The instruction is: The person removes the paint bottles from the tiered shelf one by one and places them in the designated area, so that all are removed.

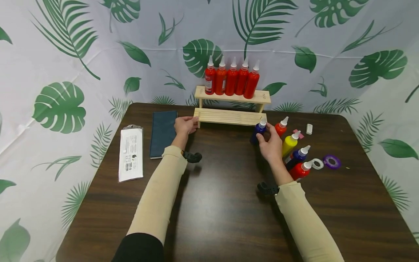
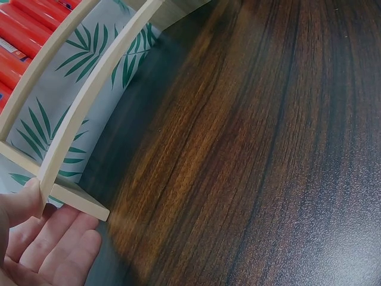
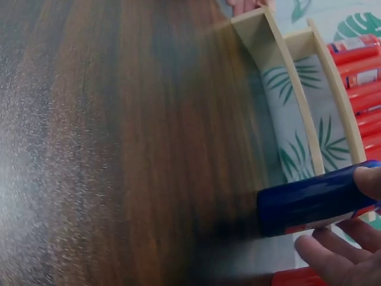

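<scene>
Beige sleeves (image 1: 160, 196) — left fingers (image 2: 59, 245) pinch rack (image 1: 230, 116), right fingers (image 3: 327, 259) grip blue bottle (image 1: 256, 134) — labels (image 1: 208, 85) illegible.

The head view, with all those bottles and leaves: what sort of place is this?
Probably an indoor tabletop workspace, perhaps a craft corner: a leaf-print cloth backdrop behind a dark wood-grain table, and red squeeze bottles lined up on a two-tier wooden rack.

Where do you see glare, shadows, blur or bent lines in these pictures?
Head view: pale sheen on the middle of the table, a dark shadow beside the left sleeve; left wrist view: glare at lower right, front edge of the wooden shelf curved; right wrist view: glare at left, soft wood grain near the blue bottle.
</scene>
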The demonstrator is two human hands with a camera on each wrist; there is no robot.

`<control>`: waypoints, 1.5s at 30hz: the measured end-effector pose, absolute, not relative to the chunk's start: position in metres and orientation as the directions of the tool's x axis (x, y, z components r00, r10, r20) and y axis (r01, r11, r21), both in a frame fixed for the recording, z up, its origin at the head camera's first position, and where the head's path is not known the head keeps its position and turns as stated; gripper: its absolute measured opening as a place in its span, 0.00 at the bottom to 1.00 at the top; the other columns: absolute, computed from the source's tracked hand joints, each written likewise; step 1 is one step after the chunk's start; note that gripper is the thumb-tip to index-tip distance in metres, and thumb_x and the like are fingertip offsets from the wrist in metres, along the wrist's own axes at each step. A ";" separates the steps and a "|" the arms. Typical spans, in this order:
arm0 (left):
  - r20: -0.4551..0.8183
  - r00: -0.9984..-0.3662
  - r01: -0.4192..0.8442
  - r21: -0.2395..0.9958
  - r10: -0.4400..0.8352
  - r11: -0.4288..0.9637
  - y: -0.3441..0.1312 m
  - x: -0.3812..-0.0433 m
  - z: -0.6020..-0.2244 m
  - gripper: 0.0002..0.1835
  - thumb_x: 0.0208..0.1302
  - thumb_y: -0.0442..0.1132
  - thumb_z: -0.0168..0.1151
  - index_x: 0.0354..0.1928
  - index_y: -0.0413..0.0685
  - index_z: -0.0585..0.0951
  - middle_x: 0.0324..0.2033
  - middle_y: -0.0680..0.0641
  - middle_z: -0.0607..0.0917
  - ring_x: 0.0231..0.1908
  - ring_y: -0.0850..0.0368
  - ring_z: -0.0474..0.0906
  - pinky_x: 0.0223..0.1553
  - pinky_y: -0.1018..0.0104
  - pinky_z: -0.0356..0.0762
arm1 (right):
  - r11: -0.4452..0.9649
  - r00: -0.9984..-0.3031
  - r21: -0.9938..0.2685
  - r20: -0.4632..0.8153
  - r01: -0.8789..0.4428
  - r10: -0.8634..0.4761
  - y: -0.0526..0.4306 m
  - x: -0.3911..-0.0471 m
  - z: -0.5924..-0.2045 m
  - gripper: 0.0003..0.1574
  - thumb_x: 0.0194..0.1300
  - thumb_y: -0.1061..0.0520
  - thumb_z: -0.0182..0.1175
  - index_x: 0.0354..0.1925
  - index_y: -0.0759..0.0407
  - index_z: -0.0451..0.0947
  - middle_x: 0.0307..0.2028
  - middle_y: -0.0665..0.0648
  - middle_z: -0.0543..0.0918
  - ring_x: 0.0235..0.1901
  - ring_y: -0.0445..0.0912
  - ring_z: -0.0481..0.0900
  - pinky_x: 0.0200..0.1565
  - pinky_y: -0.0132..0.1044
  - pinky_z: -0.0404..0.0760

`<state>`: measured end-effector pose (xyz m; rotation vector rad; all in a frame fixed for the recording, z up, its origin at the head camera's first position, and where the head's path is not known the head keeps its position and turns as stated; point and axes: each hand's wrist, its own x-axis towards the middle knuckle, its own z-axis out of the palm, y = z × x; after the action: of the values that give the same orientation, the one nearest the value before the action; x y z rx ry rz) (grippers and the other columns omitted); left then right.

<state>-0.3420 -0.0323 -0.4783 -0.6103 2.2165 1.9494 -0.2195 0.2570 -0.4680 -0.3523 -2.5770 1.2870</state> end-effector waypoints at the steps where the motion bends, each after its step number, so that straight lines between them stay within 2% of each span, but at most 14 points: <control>1: -0.354 -0.911 -0.378 0.922 -0.213 0.086 -0.033 -0.342 -0.478 0.18 0.60 0.46 0.68 0.49 0.43 0.84 0.40 0.43 0.87 0.37 0.54 0.86 0.38 0.61 0.84 | 0.591 -0.946 -0.799 0.101 0.108 0.309 0.258 -0.220 -0.467 0.36 0.69 0.54 0.58 0.71 0.54 0.58 0.65 0.63 0.70 0.59 0.58 0.73 0.62 0.51 0.70; 5: -0.350 -0.911 -0.376 0.922 -0.217 0.091 -0.033 -0.343 -0.478 0.19 0.60 0.46 0.68 0.49 0.43 0.84 0.39 0.43 0.87 0.36 0.54 0.86 0.37 0.61 0.84 | 0.620 -0.953 -0.780 0.122 0.081 0.278 0.259 -0.220 -0.456 0.39 0.67 0.53 0.60 0.71 0.55 0.57 0.63 0.64 0.71 0.59 0.59 0.73 0.61 0.52 0.70; 9: -0.347 -0.912 -0.374 0.923 -0.220 0.092 -0.032 -0.343 -0.479 0.18 0.60 0.46 0.68 0.48 0.43 0.84 0.38 0.43 0.88 0.35 0.54 0.87 0.36 0.62 0.84 | 0.654 -0.940 -0.756 0.211 0.016 0.267 0.255 -0.219 -0.429 0.38 0.67 0.51 0.60 0.70 0.56 0.60 0.61 0.64 0.73 0.58 0.59 0.74 0.59 0.54 0.72; 12: -0.347 -0.912 -0.373 0.923 -0.219 0.093 -0.032 -0.343 -0.479 0.18 0.60 0.46 0.68 0.48 0.43 0.84 0.38 0.43 0.88 0.35 0.54 0.87 0.36 0.62 0.84 | 0.693 -0.929 -0.721 0.256 0.000 0.266 0.249 -0.221 -0.401 0.38 0.66 0.48 0.60 0.70 0.52 0.61 0.62 0.61 0.73 0.59 0.57 0.73 0.58 0.54 0.72; 15: -0.345 -0.912 -0.372 0.923 -0.220 0.098 -0.032 -0.342 -0.479 0.18 0.60 0.46 0.68 0.48 0.43 0.84 0.39 0.43 0.88 0.35 0.54 0.87 0.36 0.62 0.84 | 0.710 -0.928 -0.704 0.259 0.007 0.266 0.243 -0.233 -0.376 0.40 0.66 0.44 0.59 0.71 0.48 0.59 0.64 0.58 0.71 0.61 0.55 0.72 0.60 0.53 0.71; 19: -0.344 -0.912 -0.372 0.923 -0.224 0.097 -0.034 -0.342 -0.479 0.19 0.59 0.46 0.69 0.48 0.43 0.84 0.39 0.43 0.87 0.36 0.54 0.86 0.37 0.62 0.84 | 0.698 -0.947 -0.715 0.205 0.029 0.249 0.237 -0.265 -0.356 0.42 0.66 0.41 0.57 0.72 0.49 0.56 0.66 0.59 0.69 0.62 0.56 0.71 0.61 0.52 0.71; 27: -0.345 -0.915 -0.368 0.926 -0.210 0.085 -0.034 -0.343 -0.480 0.19 0.58 0.46 0.69 0.48 0.42 0.84 0.40 0.41 0.87 0.36 0.53 0.87 0.38 0.60 0.84 | 0.666 -0.951 -0.724 0.048 0.176 0.304 0.230 -0.327 -0.345 0.44 0.70 0.40 0.50 0.76 0.47 0.44 0.71 0.56 0.61 0.67 0.52 0.64 0.64 0.45 0.68; 31: -0.343 -0.915 -0.368 0.926 -0.214 0.086 -0.033 -0.344 -0.480 0.19 0.58 0.46 0.69 0.48 0.42 0.84 0.39 0.42 0.87 0.35 0.53 0.87 0.38 0.60 0.84 | 0.647 -0.960 -0.745 0.031 0.163 0.278 0.233 -0.342 -0.346 0.45 0.70 0.42 0.51 0.76 0.46 0.41 0.72 0.56 0.59 0.68 0.51 0.63 0.65 0.43 0.67; 36: -0.349 -0.913 -0.374 0.923 -0.210 0.090 -0.031 -0.343 -0.479 0.18 0.59 0.46 0.69 0.48 0.43 0.84 0.39 0.42 0.87 0.36 0.54 0.86 0.38 0.60 0.84 | 0.674 -0.975 -0.733 0.072 0.093 0.212 0.239 -0.349 -0.349 0.41 0.72 0.46 0.50 0.76 0.47 0.45 0.68 0.58 0.65 0.64 0.52 0.67 0.63 0.44 0.70; 45: -0.353 -0.912 -0.375 0.923 -0.208 0.079 -0.034 -0.342 -0.477 0.18 0.59 0.45 0.69 0.48 0.42 0.84 0.39 0.42 0.87 0.36 0.53 0.86 0.40 0.59 0.84 | 0.614 -0.938 -0.777 0.092 0.142 0.333 0.229 -0.344 -0.352 0.35 0.73 0.47 0.49 0.74 0.41 0.52 0.64 0.56 0.70 0.61 0.49 0.72 0.60 0.41 0.73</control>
<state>-0.3425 -0.0342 -0.4770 -0.6017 2.2091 1.9576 -0.3436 0.2293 -0.3521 -0.3907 -2.6120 1.2280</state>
